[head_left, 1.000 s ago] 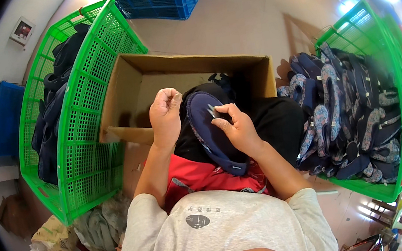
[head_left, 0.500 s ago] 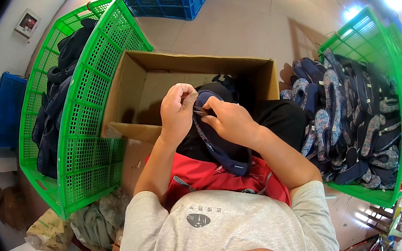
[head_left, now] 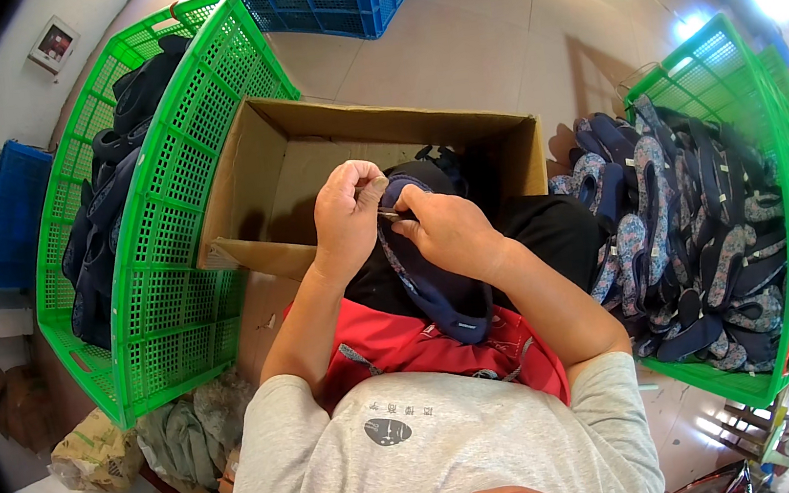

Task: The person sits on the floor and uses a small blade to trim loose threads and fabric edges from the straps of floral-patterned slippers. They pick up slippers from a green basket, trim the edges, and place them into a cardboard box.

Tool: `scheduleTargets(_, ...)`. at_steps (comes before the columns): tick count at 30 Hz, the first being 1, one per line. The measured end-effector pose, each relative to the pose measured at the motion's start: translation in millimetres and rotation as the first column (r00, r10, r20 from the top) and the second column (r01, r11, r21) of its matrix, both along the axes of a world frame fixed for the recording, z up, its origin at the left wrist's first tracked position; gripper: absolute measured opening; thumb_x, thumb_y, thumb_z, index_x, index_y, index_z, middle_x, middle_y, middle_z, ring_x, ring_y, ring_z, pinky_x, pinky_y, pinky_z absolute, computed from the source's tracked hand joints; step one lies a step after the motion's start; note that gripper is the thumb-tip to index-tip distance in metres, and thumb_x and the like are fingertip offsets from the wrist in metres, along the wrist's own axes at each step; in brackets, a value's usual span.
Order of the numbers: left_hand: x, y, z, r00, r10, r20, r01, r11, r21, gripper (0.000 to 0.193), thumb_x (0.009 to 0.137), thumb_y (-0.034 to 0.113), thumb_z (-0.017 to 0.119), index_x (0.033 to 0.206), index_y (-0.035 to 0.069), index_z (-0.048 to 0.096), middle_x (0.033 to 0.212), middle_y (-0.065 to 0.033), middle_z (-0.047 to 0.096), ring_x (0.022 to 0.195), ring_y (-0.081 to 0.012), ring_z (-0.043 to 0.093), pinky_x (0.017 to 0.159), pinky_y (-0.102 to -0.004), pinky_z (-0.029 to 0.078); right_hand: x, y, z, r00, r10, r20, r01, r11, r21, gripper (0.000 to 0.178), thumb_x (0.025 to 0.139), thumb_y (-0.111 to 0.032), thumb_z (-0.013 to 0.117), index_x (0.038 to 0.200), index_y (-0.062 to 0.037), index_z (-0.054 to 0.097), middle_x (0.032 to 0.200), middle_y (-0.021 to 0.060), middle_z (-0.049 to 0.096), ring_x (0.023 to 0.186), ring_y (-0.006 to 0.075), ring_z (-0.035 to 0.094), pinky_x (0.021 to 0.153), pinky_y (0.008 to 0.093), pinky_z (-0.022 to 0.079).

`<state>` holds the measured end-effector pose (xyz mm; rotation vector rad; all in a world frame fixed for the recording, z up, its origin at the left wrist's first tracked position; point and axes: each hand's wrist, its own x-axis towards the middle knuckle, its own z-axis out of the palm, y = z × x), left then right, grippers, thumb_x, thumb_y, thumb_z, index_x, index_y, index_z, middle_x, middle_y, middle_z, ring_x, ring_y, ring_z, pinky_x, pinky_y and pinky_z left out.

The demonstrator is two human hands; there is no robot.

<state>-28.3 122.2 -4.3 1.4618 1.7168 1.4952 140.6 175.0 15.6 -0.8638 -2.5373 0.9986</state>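
A navy slipper-shaped fabric piece (head_left: 454,293) with a floral-patterned inside lies over my lap, its far end raised between my hands. My left hand (head_left: 343,215) is closed, thumb and fingers pinching at the slipper's far edge; any thread there is too small to make out. My right hand (head_left: 452,230) is closed around small metal snips (head_left: 391,215), whose thin blades point left at that same edge, close to my left fingertips. Most of the snips is hidden inside the right hand. Beneath the slipper is a red cloth (head_left: 366,334) across my lap.
An open cardboard box (head_left: 398,116) stands just beyond my hands, with dark pieces at its right end. At left, a green crate (head_left: 178,204) holds dark pieces; at right, another green crate (head_left: 742,391) is heaped with navy and floral slippers (head_left: 649,195). A blue crate (head_left: 315,0) stands farther off.
The snips and my right fingers have shifted very slightly upward at the slipper's edge, and the blades now look closer together. My left hand has risen a touch, still pinching.
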Motion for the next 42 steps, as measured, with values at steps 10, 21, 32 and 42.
scheduleTargets(10,-2,3,0,1.000,0.008,0.015,-0.008,1.000,-0.016,0.010,0.088,0.002,0.068,0.090,0.001,0.058,0.081,-0.0071,0.059,0.074,-0.0183,0.056,0.070,-0.0289,0.048,-2,3,1,1.000,-0.011,0.019,0.012,0.997,-0.077,0.021,0.095,-0.023,0.060,0.101,-0.0040,0.054,0.093,0.0184,0.068,0.088,0.0402,0.065,0.073,0.0502,0.050)
scheduleTargets(21,1,46,37,0.992,-0.009,-0.129,0.026,0.991,0.131,0.007,0.087,0.004,0.067,0.087,0.001,0.061,0.079,-0.0091,0.062,0.074,-0.0205,0.059,0.070,-0.0310,0.048,39,-25,-16,0.919,0.230,-0.320,-0.374,0.763,-0.528,0.039,0.089,-0.016,0.075,0.122,-0.0022,0.058,0.113,0.0094,0.065,0.103,0.0153,0.061,0.088,0.0300,0.049)
scheduleTargets(32,48,143,-37,0.680,-0.513,-0.524,0.476,0.852,-0.217,0.026,0.084,0.014,0.068,0.109,0.007,0.070,0.115,-0.0134,0.069,0.113,-0.0322,0.060,0.098,-0.0417,0.046,49,-51,-55,0.916,0.035,-0.401,-0.311,0.693,-0.651,0.040,0.089,-0.012,0.075,0.124,-0.0020,0.058,0.119,0.0042,0.062,0.107,0.0103,0.055,0.092,0.0261,0.046)
scheduleTargets(42,34,145,-43,0.752,-0.463,-0.469,0.418,0.885,-0.205,0.009,0.083,0.011,0.068,0.090,0.005,0.069,0.100,-0.0080,0.068,0.100,-0.0286,0.064,0.093,-0.0383,0.048,52,-48,-66,0.891,-0.023,-0.453,-0.331,0.648,-0.685,0.036,0.091,-0.015,0.073,0.121,-0.0004,0.060,0.114,0.0074,0.064,0.106,0.0124,0.057,0.096,0.0272,0.044)
